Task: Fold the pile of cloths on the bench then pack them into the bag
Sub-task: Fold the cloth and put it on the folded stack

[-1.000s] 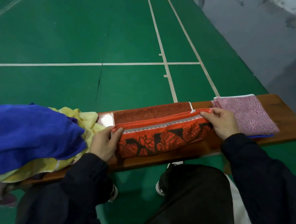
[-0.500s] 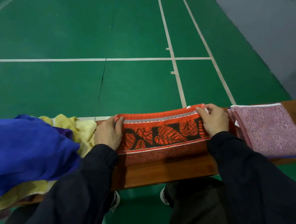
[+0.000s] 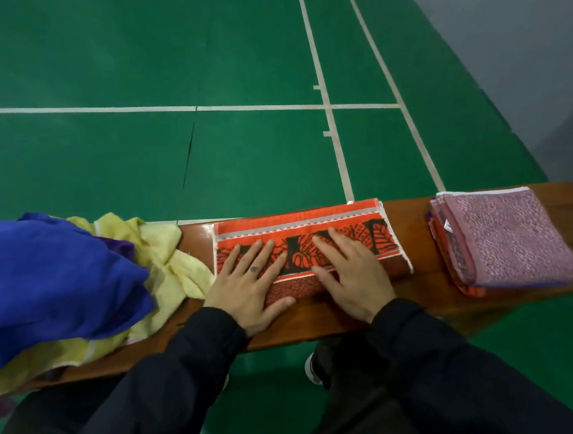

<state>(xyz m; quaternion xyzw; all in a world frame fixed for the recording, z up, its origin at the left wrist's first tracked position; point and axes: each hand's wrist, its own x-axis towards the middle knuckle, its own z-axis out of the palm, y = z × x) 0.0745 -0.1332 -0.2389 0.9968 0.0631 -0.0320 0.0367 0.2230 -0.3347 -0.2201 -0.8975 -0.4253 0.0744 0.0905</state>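
An orange towel with a black leaf pattern lies folded lengthwise on the wooden bench. My left hand and my right hand lie flat on it side by side, fingers straight, pressing it down. To the left a loose pile holds a blue cloth on top of yellow cloths. At the right end of the bench sits a stack of folded cloths with a pink towel on top. No bag is in view.
The bench stands on a green court floor with white lines. A grey strip of floor runs along the far right. My dark-trousered legs and a shoe show under the bench's near edge.
Both hands let go of the towel's corners after bringing its near edge over to the far side. They now rest flat on the middle of the folded towel.
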